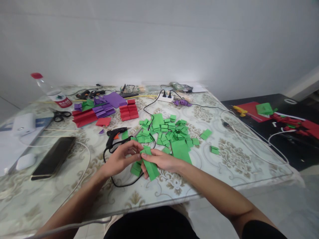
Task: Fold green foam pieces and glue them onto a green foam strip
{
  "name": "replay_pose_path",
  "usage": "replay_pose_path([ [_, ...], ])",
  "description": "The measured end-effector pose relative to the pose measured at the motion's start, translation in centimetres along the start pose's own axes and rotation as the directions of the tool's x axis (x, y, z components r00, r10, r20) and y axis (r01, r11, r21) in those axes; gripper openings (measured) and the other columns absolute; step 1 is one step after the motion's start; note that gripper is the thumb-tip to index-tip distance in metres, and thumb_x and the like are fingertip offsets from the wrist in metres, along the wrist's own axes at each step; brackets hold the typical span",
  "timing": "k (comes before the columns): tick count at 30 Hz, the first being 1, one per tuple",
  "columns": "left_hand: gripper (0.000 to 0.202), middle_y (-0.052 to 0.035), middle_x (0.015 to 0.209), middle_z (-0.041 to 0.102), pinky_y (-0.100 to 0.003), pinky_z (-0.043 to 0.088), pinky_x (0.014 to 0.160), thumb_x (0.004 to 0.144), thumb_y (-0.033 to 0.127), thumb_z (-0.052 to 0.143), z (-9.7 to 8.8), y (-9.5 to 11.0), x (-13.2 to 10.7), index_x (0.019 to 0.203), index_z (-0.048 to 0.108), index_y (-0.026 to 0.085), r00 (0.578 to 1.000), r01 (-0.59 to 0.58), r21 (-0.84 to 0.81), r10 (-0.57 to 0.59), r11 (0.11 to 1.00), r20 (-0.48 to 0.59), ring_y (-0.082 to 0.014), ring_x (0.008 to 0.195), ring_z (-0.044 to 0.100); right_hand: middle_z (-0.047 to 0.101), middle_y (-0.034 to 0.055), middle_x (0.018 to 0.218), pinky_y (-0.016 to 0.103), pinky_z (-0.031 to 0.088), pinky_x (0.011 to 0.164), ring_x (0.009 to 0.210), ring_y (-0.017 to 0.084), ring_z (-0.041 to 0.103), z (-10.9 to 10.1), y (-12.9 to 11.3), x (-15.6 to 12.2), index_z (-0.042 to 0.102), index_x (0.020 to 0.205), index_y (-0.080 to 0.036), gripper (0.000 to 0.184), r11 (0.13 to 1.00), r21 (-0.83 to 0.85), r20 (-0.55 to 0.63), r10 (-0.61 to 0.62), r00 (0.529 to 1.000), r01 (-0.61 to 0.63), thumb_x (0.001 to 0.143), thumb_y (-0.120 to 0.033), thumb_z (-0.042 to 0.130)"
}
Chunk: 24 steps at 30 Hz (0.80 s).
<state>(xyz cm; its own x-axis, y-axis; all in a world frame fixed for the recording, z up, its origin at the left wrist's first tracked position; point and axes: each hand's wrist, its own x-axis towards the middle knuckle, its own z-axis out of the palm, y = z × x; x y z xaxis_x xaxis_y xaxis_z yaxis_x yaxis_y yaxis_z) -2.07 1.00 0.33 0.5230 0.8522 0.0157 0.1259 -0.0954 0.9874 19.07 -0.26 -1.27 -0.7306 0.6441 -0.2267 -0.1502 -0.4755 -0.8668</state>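
Both my hands meet near the table's front edge on a long green foam strip (pixel 151 166). My left hand (pixel 122 156) pinches its upper end with closed fingers. My right hand (pixel 161 160) grips the strip from the right, fingers curled over it. Under my hands lie more green pieces (pixel 136 169). Just beyond them spreads a heap of small cut green rectangles (pixel 166 131). A black glue gun (pixel 115 133) lies to the left of the heap, its black cord looping under my left wrist.
Red foam pieces (pixel 129 112) and purple foam pieces (pixel 104 108) sit further back, with scissors (pixel 59 115) and a water bottle (pixel 53 92) at the left. A phone (pixel 53 157) lies at the near left. A power strip (pixel 165 98) is at the back. A black side table (pixel 274 132) holds a yellow glue gun (pixel 240 110).
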Motion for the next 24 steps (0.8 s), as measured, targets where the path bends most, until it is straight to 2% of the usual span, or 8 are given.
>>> replay_pose_path([
  [4,0.022,-0.0043,0.093,0.068,-0.031,0.053,0.081,0.093,0.036,0.070,0.09,-0.38,-0.03,0.105,0.065,0.019,0.998,-0.039,0.074,0.042,0.997,-0.039,-0.0189,0.087,0.066,0.067,-0.0002,0.070,0.023,0.048,0.051,0.049,0.011,0.063,0.06,-0.05,0.07,0.062,0.084,-0.014,0.056,0.999,-0.037,0.015,0.002,1.000,-0.001,0.080,-0.069,0.073],
  [8,0.020,-0.0050,0.094,0.069,-0.030,0.053,0.079,0.097,0.036,0.064,0.17,-0.53,-0.07,0.106,0.064,0.019,0.994,-0.089,0.201,0.101,0.976,-0.048,-0.0188,0.085,0.066,0.065,-0.0012,0.065,0.024,0.048,0.052,0.048,0.011,0.061,0.18,-0.08,0.05,0.061,0.081,-0.015,0.054,0.997,-0.076,-0.023,0.000,1.000,-0.002,0.082,-0.069,0.071],
  [11,0.019,-0.0046,0.090,0.069,-0.029,0.052,0.074,0.097,0.035,0.063,0.29,-0.50,-0.01,0.106,0.063,0.018,0.989,-0.123,0.302,0.143,0.945,-0.045,-0.0178,0.080,0.066,0.066,-0.0016,0.066,0.025,0.051,0.054,0.049,0.011,0.062,0.22,0.09,0.09,0.060,0.085,-0.016,0.052,0.997,-0.071,-0.047,-0.008,0.999,0.004,0.084,-0.066,0.071],
  [14,0.017,-0.0043,0.087,0.069,-0.028,0.052,0.072,0.097,0.033,0.062,0.39,-0.49,0.06,0.103,0.064,0.017,0.984,-0.139,0.352,0.169,0.926,-0.057,-0.0170,0.077,0.066,0.066,-0.0027,0.071,0.026,0.053,0.055,0.049,0.012,0.065,0.22,0.40,0.20,0.059,0.091,-0.017,0.053,1.000,-0.020,-0.080,-0.014,0.997,0.013,0.081,-0.066,0.075],
  [19,0.019,-0.0041,0.084,0.070,-0.028,0.052,0.071,0.097,0.035,0.063,0.40,-0.63,0.02,0.095,0.067,0.017,0.985,-0.106,0.273,0.138,0.956,-0.099,-0.0173,0.075,0.066,0.070,0.0010,0.075,0.029,0.057,0.061,0.060,0.017,0.071,0.34,0.47,0.28,0.061,0.092,-0.016,0.058,0.998,0.063,-0.077,-0.003,0.997,0.008,0.075,-0.069,0.078],
  [24,0.023,-0.0029,0.078,0.068,-0.027,0.051,0.064,0.092,0.041,0.069,0.41,-0.81,-0.05,0.089,0.070,0.019,0.978,-0.090,0.163,0.118,0.982,-0.170,-0.0174,0.068,0.065,0.075,0.0052,0.080,0.033,0.058,0.073,0.074,0.020,0.073,0.63,-0.16,0.08,0.067,0.092,-0.014,0.056,0.999,0.037,-0.074,0.014,0.997,-0.012,0.072,-0.064,0.082],
])
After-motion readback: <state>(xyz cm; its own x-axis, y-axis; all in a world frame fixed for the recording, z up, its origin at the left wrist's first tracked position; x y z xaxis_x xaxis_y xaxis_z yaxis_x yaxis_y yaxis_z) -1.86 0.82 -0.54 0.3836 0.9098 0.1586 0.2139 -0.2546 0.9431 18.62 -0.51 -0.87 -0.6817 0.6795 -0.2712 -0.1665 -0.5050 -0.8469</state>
